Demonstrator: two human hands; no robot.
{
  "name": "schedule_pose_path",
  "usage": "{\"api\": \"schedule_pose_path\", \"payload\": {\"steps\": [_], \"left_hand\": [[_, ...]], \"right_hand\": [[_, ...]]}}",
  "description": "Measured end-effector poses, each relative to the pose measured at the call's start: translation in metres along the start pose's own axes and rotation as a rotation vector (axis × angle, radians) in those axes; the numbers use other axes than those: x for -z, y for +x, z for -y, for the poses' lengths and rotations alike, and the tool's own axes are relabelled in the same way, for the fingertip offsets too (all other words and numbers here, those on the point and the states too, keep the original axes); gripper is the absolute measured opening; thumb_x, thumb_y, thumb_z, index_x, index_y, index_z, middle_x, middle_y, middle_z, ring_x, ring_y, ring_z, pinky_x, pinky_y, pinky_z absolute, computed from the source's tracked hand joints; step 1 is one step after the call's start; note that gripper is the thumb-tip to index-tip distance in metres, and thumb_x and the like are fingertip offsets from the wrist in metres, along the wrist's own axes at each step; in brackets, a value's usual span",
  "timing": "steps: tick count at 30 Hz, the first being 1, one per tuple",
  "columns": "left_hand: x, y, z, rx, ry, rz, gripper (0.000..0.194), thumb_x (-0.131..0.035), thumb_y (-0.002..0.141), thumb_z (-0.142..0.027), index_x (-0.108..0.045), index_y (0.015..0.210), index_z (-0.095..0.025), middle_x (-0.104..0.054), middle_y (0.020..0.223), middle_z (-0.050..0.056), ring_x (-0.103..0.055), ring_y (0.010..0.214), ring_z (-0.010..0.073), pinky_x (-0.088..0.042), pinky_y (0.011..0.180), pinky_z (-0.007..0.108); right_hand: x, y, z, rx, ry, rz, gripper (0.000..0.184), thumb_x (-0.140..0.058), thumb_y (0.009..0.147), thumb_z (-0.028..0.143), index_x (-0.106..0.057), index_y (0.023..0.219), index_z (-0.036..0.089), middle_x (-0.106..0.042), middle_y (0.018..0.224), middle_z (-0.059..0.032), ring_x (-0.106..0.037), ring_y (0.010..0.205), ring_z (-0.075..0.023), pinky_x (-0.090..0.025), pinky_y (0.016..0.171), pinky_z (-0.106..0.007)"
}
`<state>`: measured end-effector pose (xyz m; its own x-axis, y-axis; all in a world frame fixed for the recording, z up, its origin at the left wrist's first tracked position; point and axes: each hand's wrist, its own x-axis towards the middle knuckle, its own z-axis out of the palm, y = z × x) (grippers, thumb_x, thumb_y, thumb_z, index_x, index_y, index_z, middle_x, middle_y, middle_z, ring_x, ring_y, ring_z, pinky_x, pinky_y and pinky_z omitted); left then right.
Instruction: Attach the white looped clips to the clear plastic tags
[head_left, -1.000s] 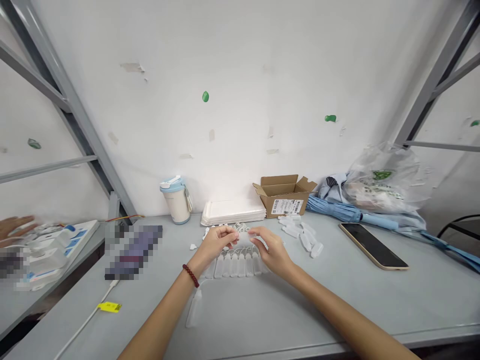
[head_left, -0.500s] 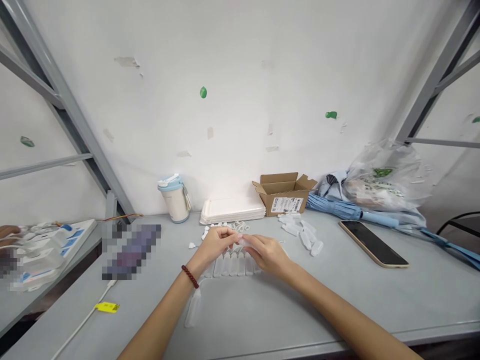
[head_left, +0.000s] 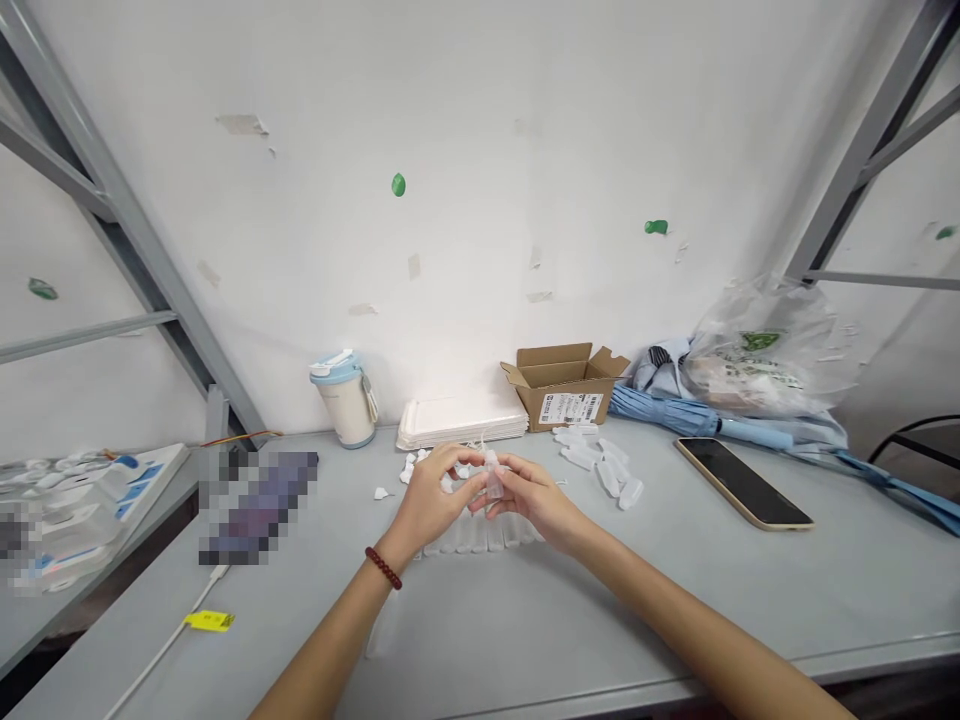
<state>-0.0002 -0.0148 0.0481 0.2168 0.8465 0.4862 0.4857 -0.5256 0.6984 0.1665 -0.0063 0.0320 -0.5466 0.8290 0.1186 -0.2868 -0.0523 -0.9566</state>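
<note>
Between my left hand (head_left: 437, 498) and my right hand (head_left: 541, 502), a small translucent plastic tube (head_left: 493, 484) stands roughly upright, pinched by the fingertips of both. A white top piece and a bit of cord show at its upper end. Under the hands lies a row of similar tubes (head_left: 480, 541), partly covered by them. Small white caps (head_left: 409, 468) are scattered behind my left hand, and a single cap (head_left: 382, 493) lies apart to its left. Another clear tube (head_left: 384, 628) rests beside my left forearm. Several loose tubes (head_left: 613, 470) form a pile right of my right hand.
Along the wall stand a cup with a blue lid (head_left: 344, 400), a stack of white trays (head_left: 461, 420) and an open cardboard box (head_left: 566, 392). To the right are a folded blue umbrella (head_left: 667, 410), a plastic bag (head_left: 765, 370) and a phone (head_left: 742, 483). A white cable (head_left: 161, 650) runs at left.
The tube in my fingers has turned from lying sideways to standing upright. My left hand has shifted slightly, and the view has moved a little.
</note>
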Motion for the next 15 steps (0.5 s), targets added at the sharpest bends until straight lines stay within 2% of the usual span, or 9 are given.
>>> {"api": "schedule_pose_path", "payload": {"steps": [5,8,11,15], "left_hand": [[-0.0038,-0.0046,-0.0003,-0.218,0.214,0.024,0.03,-0.066,0.076,-0.03,-0.059,0.104,-0.021,-0.062,0.099,0.007,-0.052,0.096,0.0227,-0.045,0.081,0.036],[-0.0041,-0.0061,0.0004,-0.297,0.283,0.041,0.036,-0.065,0.077,-0.031,-0.056,0.11,-0.022,-0.06,0.101,0.008,-0.052,0.096,0.0233,-0.046,0.081,0.037],[-0.0044,-0.0068,0.0005,-0.351,0.362,0.043,0.034,-0.062,0.079,-0.028,-0.054,0.111,-0.021,-0.059,0.1,0.008,-0.052,0.094,0.0233,-0.047,0.078,0.037],[-0.0044,-0.0103,-0.003,-0.436,0.484,0.062,0.029,-0.058,0.083,-0.027,-0.053,0.11,-0.019,-0.059,0.097,0.009,-0.053,0.091,0.0234,-0.048,0.075,0.037]], "right_hand": [[0.0039,0.0008,-0.003,-0.025,0.088,-0.006,0.034,-0.056,0.082,0.043,-0.058,0.103,0.016,-0.067,0.096,-0.0107,-0.065,0.082,-0.0175,-0.049,0.075,-0.032],[0.0041,0.0011,-0.0039,-0.04,0.111,0.011,0.036,-0.055,0.082,0.044,-0.059,0.104,0.015,-0.067,0.098,-0.0112,-0.065,0.083,-0.0187,-0.048,0.081,-0.036],[0.0025,0.0014,-0.0039,-0.041,0.074,-0.004,0.036,-0.057,0.081,0.045,-0.06,0.1,0.015,-0.067,0.093,-0.0093,-0.065,0.081,-0.0187,-0.048,0.079,-0.035],[-0.0001,0.0018,-0.0055,0.017,-0.088,-0.053,0.034,-0.059,0.078,0.048,-0.06,0.084,0.015,-0.064,0.08,-0.0037,-0.062,0.074,-0.0156,-0.05,0.071,-0.031]]}}
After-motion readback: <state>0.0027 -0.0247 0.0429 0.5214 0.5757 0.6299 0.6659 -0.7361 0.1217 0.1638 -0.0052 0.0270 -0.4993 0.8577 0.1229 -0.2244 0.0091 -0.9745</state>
